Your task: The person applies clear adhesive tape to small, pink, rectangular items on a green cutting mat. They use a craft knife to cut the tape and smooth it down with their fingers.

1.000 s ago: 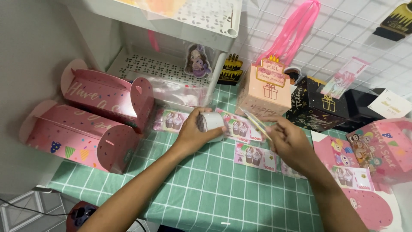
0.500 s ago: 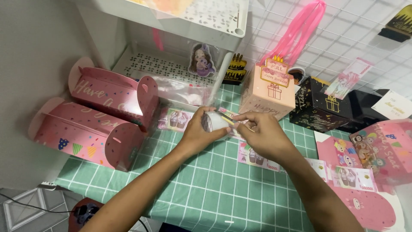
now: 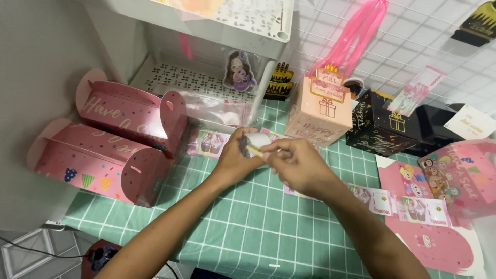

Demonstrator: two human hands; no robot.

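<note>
Two hands meet over the green grid mat (image 3: 248,227) on the table, approx mid-frame. Left hand (image 3: 235,157) is closed round a small white roll (image 3: 257,140), w/ the roll's end showing above the fingers. Right hand (image 3: 294,164) is right against it, fingertips pinched on a thin pale strip (image 3: 254,151) that lies across the roll; both hands touching, held just above the mat.

Under & beside the hands, a row of printed notes (image 3: 212,143) runs flat across the mat, more notes (image 3: 408,209) off to the right. Left side: 2 pink boxes (image 3: 98,160) w/ rounded ends, one behind the other, near the left forearm. Behind the hands: pink gift box (image 3: 320,111) w/ pink ribbons hanging above it, black gift box (image 3: 380,129) just beside it on the right. Far right: flat pink card cutouts (image 3: 439,243) & a pink box w/ cartoon figures (image 3: 457,173). White rack (image 3: 206,77) at the back, a cartoon sticker (image 3: 239,70) on its front edge
</note>
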